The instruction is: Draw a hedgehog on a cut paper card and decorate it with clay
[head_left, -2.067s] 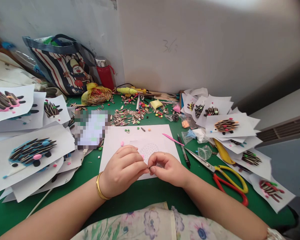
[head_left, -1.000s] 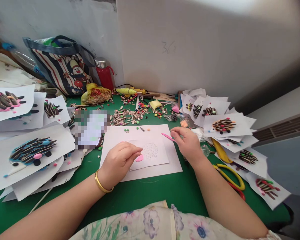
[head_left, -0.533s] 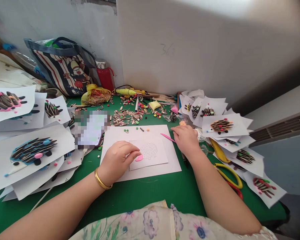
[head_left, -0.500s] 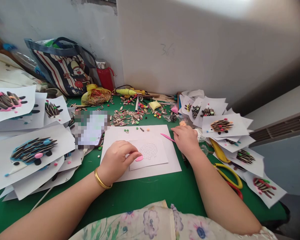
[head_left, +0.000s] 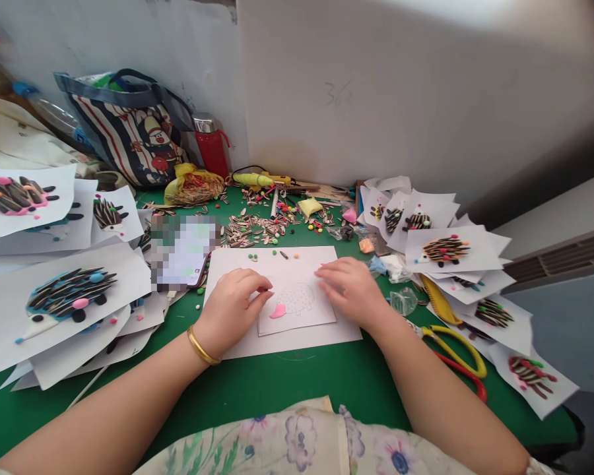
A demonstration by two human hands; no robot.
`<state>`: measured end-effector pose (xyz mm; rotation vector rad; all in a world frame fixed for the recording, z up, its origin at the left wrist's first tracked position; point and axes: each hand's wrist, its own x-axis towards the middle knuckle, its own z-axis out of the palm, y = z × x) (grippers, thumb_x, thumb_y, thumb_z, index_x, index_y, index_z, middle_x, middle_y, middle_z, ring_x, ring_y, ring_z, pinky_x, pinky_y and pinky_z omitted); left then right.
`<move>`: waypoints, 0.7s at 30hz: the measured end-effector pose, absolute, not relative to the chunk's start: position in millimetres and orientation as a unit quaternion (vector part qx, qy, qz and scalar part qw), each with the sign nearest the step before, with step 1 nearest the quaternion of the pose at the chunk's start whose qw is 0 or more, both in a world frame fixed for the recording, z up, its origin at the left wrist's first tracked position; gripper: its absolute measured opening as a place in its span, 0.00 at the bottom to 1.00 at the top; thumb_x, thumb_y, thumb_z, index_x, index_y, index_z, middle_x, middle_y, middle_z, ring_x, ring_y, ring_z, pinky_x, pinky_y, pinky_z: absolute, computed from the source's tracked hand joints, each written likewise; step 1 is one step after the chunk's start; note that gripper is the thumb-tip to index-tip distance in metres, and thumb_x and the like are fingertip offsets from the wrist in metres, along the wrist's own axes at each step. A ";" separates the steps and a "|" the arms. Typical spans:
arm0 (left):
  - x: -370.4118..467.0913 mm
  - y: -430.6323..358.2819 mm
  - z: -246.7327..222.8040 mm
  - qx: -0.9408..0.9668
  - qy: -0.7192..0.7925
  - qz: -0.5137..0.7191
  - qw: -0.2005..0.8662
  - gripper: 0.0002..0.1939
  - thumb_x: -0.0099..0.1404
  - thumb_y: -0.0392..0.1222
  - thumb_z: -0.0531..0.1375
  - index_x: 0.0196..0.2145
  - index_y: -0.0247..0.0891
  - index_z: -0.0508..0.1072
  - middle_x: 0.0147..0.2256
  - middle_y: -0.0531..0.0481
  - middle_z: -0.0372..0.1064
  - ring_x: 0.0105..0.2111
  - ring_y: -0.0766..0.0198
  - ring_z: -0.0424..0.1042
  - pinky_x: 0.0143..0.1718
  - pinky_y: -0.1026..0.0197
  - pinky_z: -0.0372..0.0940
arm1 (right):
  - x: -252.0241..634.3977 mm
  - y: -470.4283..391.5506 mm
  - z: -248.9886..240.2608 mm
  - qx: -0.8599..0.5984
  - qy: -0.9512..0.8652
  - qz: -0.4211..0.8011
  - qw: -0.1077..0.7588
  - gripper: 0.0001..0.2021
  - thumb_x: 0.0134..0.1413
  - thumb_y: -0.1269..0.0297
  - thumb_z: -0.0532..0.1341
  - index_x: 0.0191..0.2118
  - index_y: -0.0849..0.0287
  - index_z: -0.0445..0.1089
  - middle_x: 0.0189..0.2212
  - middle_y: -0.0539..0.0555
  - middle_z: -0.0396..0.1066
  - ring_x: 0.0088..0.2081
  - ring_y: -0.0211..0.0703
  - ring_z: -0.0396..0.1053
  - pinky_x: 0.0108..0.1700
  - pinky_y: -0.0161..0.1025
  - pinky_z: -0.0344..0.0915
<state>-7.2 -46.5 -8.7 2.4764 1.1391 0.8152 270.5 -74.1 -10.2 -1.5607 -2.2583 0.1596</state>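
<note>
A small white card [head_left: 297,319] bears a pencil-drawn hedgehog [head_left: 296,300] with a dotted body. Flattened pink clay [head_left: 278,311] lies on the drawing's left end, at the snout. My left hand [head_left: 238,300], with a gold bangle at its wrist, is just left of the clay; its thumb and bent forefinger are slightly apart and nothing shows between them. Above the card's right edge, my right hand [head_left: 350,289] has its fingers stretched out and apart. A pink tip [head_left: 323,265] shows by its fingertips; the rest of that pink tool is hidden under the hand.
Beneath the card lies a larger white sheet [head_left: 228,260] with small clay balls. Sunflower seeds [head_left: 250,229] are scattered behind it. A phone [head_left: 185,254] and finished hedgehog cards [head_left: 74,297] are at left. Scissors [head_left: 455,349] and more cards [head_left: 445,249] are at right.
My left hand has let go of the pink clay and drawn back slightly up and left. The clay now lies on the drawing. My right hand has moved left, over the pink tool.
</note>
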 end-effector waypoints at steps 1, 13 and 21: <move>-7.3 -46.0 -9.3 0.862 0.392 0.284 0.149 0.06 0.69 0.39 0.57 0.38 0.38 0.74 0.35 0.48 0.75 0.39 0.58 0.72 0.42 0.54 0.65 | 264.3 -77.4 -9.5 -0.521 -0.828 0.085 0.186 0.14 0.63 0.59 0.60 0.51 0.53 0.75 0.51 0.57 0.75 0.54 0.52 0.67 0.58 0.51 0.56; -6.7 -45.2 -14.5 0.872 0.385 0.240 0.184 0.07 0.67 0.38 0.58 0.40 0.39 0.76 0.38 0.49 0.77 0.41 0.58 0.74 0.46 0.54 0.64 | 239.3 -87.8 -17.1 -0.477 -0.861 0.136 0.113 0.36 0.53 0.48 0.68 0.64 0.55 0.62 0.65 0.60 0.61 0.64 0.56 0.58 0.63 0.59 0.50; -3.1 -47.0 -17.0 0.879 0.383 0.219 0.182 0.06 0.67 0.39 0.59 0.38 0.40 0.76 0.37 0.50 0.77 0.40 0.57 0.74 0.47 0.52 0.62 | 237.6 -87.5 -18.4 -0.478 -0.859 0.142 0.113 0.35 0.53 0.48 0.67 0.64 0.54 0.62 0.65 0.60 0.60 0.65 0.57 0.57 0.63 0.59 0.50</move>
